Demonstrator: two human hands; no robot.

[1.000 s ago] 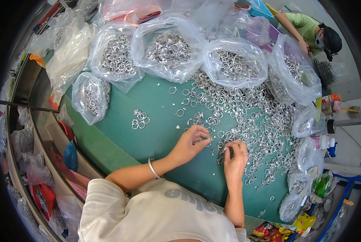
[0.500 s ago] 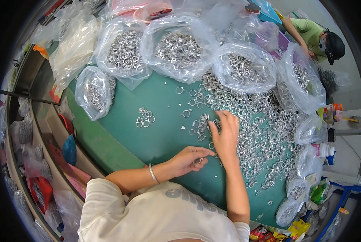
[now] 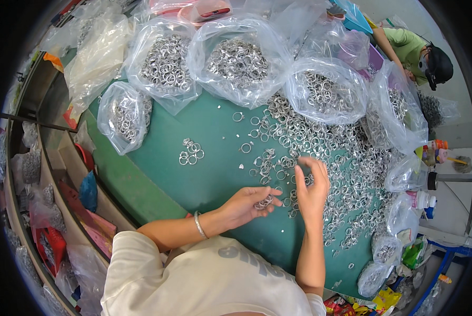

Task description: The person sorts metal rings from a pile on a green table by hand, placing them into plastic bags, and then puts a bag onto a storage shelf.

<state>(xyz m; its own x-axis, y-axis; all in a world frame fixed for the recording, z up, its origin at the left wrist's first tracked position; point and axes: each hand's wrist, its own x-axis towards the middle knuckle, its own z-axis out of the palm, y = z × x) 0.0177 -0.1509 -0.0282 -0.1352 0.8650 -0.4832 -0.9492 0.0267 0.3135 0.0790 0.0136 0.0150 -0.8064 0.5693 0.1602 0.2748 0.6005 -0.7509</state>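
Observation:
Silver rings point(image 3: 346, 174) lie heaped across the right half of the green tabletop point(image 3: 167, 179). My left hand point(image 3: 251, 204), with a bracelet on its wrist, is curled around a few rings point(image 3: 264, 202) just left of the heap. Over the heap's left edge is my right hand point(image 3: 314, 192), its thumb and fingers bent but apart; no ring shows between them. Small clusters of rings point(image 3: 267, 164) lie beyond my hands. Farther left, a little group of rings point(image 3: 192, 152) sits by itself on the green surface.
Clear plastic bags of rings point(image 3: 167, 63) line the far edge, with a smaller bag point(image 3: 124, 118) at the left. More bags point(image 3: 396, 113) and bottles point(image 3: 423, 200) stand along the right side. Shelves point(image 3: 51, 174) flank the left. Another person point(image 3: 412, 52) is at the far right.
My right hand has shifted right and slightly nearer over the heap. My left hand has opened a little, showing more of the rings in it.

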